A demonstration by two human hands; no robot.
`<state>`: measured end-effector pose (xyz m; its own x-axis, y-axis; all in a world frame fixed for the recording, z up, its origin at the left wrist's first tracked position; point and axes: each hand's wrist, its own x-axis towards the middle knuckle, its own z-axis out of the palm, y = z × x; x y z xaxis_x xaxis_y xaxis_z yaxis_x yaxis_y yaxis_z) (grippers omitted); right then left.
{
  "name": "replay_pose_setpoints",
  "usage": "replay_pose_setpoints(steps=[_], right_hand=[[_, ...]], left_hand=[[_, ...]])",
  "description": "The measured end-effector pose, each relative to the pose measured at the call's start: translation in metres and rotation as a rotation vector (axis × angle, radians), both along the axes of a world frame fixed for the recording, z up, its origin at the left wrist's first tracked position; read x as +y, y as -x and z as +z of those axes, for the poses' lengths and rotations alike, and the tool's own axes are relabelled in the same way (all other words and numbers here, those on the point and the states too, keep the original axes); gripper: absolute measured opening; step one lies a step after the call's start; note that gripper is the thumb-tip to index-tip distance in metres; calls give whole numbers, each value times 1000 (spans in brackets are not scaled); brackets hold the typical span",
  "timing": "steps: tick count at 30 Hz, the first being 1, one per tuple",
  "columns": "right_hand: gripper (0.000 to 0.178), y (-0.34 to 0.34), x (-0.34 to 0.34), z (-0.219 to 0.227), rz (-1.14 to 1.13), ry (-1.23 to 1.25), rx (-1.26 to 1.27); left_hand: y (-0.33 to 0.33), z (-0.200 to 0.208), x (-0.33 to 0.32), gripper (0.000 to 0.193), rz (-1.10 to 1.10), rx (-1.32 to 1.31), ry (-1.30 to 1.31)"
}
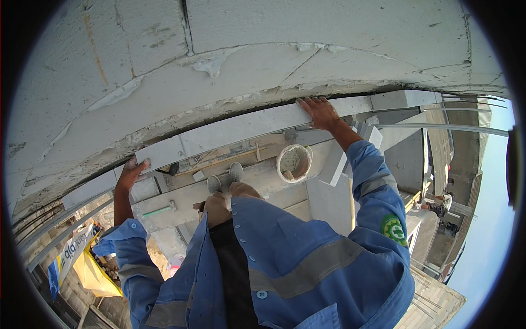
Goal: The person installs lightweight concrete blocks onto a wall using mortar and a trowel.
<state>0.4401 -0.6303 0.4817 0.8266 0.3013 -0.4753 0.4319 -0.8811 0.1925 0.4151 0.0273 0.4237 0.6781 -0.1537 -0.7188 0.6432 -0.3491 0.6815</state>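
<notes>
A row of light grey lightweight concrete blocks [235,129] runs along the base of the rough grey wall in front of me. My left hand [130,173] grips a short block [159,154] at its left end, thumb on the near face and fingers partly hidden behind. Over the top edge of the long block, farther right, my right hand [321,114] is hooked, with its fingers on the upper side and its thumb hidden. Left of my left hand lies another pale block [90,189].
A white bucket [294,163] with grey mortar stands beyond my shoes [236,172]. A hammer with a green handle [158,211] lies at left. Upright pale blocks [335,163] stand at right. Metal bars [444,128] jut out right. Another person [440,205] is far below.
</notes>
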Motion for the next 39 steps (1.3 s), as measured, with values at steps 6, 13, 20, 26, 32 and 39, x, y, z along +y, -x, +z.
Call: replay_pose_setpoints(steps=[6, 13, 20, 26, 32, 39], right_hand=[[96, 0, -4, -4, 32, 22, 6], [93, 0, 3, 4, 17, 70, 55], [91, 3, 4, 6, -10, 48, 33], [91, 5, 10, 8, -37, 37, 45], [94, 9, 5, 2, -99, 42, 0], [97, 11, 8, 1, -78, -7, -60]], left_hand=[[1, 0, -1, 76, -3, 13, -13], [1, 3, -2, 75, -7, 23, -22], [5, 2, -7, 74, 42, -10, 9], [13, 5, -10, 74, 45, -79, 20], [10, 11, -20, 66, 40, -131, 48], [18, 3, -15, 64, 62, -156, 62]])
